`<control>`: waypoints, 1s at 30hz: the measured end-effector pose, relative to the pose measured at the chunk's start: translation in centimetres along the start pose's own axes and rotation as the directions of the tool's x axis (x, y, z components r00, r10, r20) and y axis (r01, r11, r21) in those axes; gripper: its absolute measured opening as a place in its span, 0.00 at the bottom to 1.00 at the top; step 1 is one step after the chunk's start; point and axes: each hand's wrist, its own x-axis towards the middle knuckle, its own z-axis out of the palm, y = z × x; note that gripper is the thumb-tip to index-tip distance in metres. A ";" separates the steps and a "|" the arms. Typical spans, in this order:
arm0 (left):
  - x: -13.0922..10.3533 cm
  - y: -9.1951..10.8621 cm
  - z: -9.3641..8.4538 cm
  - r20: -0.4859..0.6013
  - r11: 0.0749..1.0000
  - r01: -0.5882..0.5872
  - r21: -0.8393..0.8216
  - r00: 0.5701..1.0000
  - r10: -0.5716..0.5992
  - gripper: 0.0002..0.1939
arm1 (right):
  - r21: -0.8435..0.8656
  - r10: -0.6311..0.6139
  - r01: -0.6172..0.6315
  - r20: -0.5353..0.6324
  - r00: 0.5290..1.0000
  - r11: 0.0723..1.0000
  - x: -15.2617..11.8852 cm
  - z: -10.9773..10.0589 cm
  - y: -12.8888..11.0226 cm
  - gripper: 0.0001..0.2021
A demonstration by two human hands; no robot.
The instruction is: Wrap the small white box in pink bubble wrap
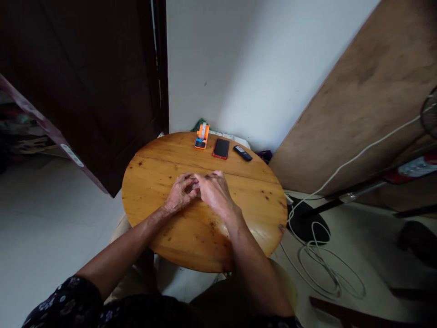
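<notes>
Both my hands meet over the middle of a round wooden table (191,246). My left hand (180,193) has its fingers curled round a small, pale, clear-looking object (195,186). From the right, my right hand (213,190) closes over the same object, and its fingers hide much of it. What the object is cannot be made out. Beyond my hands, near the table's far edge, stands an orange and blue tape dispenser (202,135).
A phone with a red edge (221,148) and a small dark handset (242,153) lie at the table's far side. A wall rises behind. To the left is a dark door (85,82); on the right floor, a coiled white cable (319,255) lies by a stand's black base (307,223).
</notes>
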 end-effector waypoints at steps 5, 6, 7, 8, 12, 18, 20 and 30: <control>0.0 0.8 -0.2 -0.002 0.997 0.058 -0.050 0.998 -0.059 0.15 | 0.633 0.296 -0.048 -0.293 0.909 0.773 0.2 0.8 3.5 0.13; 0.0 1.0 -0.3 -0.011 0.994 0.070 -0.079 0.997 -0.071 0.15 | 0.694 0.361 -0.053 -0.305 0.881 0.718 0.3 1.0 4.2 0.12; 0.0 1.2 -0.5 -0.023 0.990 0.085 -0.117 0.996 -0.088 0.15 | 0.733 0.405 -0.065 -0.298 0.864 0.677 0.4 1.1 4.7 0.11; 0.0 1.4 -0.7 -0.038 0.982 0.104 -0.159 0.993 -0.111 0.15 | 0.754 0.428 -0.083 -0.275 0.861 0.652 0.5 1.2 5.2 0.11; 0.5 1.2 -1.8 -0.168 0.890 0.257 -0.375 0.926 -0.338 0.13 | 0.705 0.337 -0.168 -0.107 0.935 0.689 0.2 1.3 6.3 0.08; 1.1 0.5 -2.3 -0.193 0.718 0.390 -0.577 0.789 -0.584 0.09 | 0.601 0.150 -0.121 0.003 0.989 0.790 -0.5 0.3 6.8 0.08; 1.1 0.7 -2.0 -0.175 0.693 0.396 -0.602 0.782 -0.599 0.10 | 0.601 0.070 -0.078 0.036 0.997 0.795 -0.6 0.2 6.7 0.09; 0.8 1.8 -1.7 -0.110 0.736 0.430 -0.523 0.823 -0.558 0.09 | 0.571 -0.004 -0.013 0.029 1.000 0.821 -0.1 1.6 6.6 0.10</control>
